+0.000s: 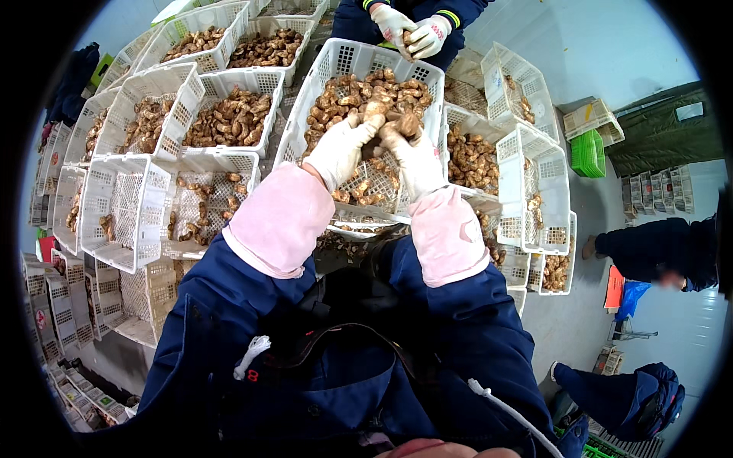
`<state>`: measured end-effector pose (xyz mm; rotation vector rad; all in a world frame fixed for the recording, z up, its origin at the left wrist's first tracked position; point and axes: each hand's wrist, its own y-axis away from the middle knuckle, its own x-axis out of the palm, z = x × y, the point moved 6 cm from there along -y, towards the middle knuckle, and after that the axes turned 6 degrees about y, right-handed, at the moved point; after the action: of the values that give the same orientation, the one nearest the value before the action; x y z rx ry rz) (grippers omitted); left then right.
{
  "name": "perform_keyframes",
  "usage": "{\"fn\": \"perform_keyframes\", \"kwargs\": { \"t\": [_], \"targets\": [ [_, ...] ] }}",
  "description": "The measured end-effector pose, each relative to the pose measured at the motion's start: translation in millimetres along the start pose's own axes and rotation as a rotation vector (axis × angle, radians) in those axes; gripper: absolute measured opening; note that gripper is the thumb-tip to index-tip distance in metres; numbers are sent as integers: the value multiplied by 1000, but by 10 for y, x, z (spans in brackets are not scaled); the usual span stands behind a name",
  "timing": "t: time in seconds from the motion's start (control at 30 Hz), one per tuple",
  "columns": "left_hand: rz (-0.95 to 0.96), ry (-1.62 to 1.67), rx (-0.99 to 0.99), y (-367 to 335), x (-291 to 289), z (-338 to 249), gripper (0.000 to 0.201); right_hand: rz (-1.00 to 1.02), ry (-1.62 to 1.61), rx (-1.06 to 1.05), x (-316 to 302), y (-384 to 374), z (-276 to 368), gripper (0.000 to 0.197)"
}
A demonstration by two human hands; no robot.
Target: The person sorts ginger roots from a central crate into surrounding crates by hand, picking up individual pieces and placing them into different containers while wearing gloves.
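Observation:
Both hands wear white gloves, with pink cuffs over blue sleeves. They are close together over a large white plastic basket (305,86) of brown mushrooms (343,99). My left hand (340,151) is closed on a pale-stemmed mushroom (375,109), thumb and fingertips around it. Beside it, my right hand (416,162) grips a darker brown mushroom (408,124). The two mushrooms nearly meet, and the fingers partly hide them. Below my hands the basket's mesh floor shows, with a few mushrooms on it.
Across the basket, another person's gloved hands (416,36) hold a mushroom. White baskets with mushrooms stand at left (263,80) and right (544,187), close to my forearms. Green baskets (587,153) are stacked farther right. Other people in dark clothes are at the right.

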<state>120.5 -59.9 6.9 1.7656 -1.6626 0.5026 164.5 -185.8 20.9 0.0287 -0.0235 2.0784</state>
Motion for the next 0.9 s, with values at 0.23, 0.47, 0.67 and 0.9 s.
{"fn": "perform_keyframes", "kwargs": {
  "t": [0.23, 0.47, 0.67, 0.9],
  "targets": [
    [-86, -387, 63, 44, 20, -163, 33, -211, 200, 39, -211, 40, 46, 35],
    [-35, -140, -61, 100, 42, -123, 40, -186, -219, 147, -148, 64, 77, 31],
    [100, -67, -190, 255, 194, -130, 52, -66, -468, 122, -88, -12, 64, 38],
    [141, -168, -242, 244, 162, -49, 63, 87, -474, 143, 85, 73, 152, 25]
  ]
}}
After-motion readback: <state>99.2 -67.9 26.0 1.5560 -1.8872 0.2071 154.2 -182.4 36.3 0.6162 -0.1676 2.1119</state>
